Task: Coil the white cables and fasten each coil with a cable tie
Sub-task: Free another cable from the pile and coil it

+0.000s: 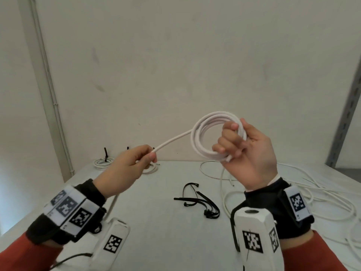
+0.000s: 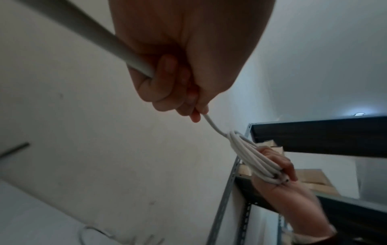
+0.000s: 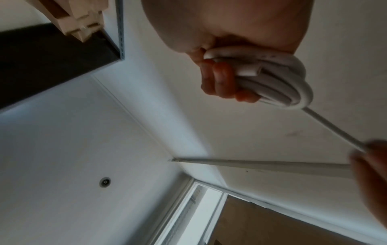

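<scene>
A coil of white cable (image 1: 203, 137) with several loops is raised above the table. My right hand (image 1: 242, 147) grips the coil at its right side, fingers curled round the loops (image 3: 278, 82). A straight run of the same cable (image 1: 172, 140) leads down-left from the coil to my left hand (image 1: 134, 163), which pinches it between thumb and fingers (image 2: 196, 112). The cable carries on below the left hand toward the table. Black cable ties (image 1: 201, 202) lie in a loose bunch on the table between my wrists.
Two coiled, tied cables (image 1: 103, 163) (image 1: 150, 169) lie at the table's far edge by the wall. Loose white cable (image 1: 312, 198) sprawls over the table's right side. A metal shelf upright (image 1: 345, 118) stands at the right. The table (image 1: 156, 222) is white.
</scene>
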Demonstrator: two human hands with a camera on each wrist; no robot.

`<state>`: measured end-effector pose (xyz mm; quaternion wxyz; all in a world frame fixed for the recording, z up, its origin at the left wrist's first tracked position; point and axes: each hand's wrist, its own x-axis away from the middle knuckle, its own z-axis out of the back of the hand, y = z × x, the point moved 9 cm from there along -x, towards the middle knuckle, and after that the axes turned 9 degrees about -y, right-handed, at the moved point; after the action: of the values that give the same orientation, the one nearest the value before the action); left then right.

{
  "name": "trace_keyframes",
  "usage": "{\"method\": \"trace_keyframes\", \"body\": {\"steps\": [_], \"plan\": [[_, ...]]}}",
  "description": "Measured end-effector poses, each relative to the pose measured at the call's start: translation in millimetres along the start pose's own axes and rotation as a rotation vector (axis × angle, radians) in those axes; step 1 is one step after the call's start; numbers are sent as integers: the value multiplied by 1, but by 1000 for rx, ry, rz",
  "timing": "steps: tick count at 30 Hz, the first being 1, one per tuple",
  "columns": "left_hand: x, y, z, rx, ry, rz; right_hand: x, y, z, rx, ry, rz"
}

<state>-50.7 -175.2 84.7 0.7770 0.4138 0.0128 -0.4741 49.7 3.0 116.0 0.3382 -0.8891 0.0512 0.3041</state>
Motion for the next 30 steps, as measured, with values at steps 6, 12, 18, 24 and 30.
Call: {"method": "trace_keyframes", "body": {"steps": [6,12,18,24,30], "plan": [[13,-21,24,-345,-8,35,-8,-24,9,-113,2,108],[12,-16,38,-604,30,-56,-18,-44,10,49,77,345],[19,-14,59,-813,89,-67,-20,-87,42,257,356,589],[23,39,44,-877,92,-352,-31,-62,48,1251,544,308],[13,60,65,-929,213,-410,-34,19,47,2087,14,-392]]}}
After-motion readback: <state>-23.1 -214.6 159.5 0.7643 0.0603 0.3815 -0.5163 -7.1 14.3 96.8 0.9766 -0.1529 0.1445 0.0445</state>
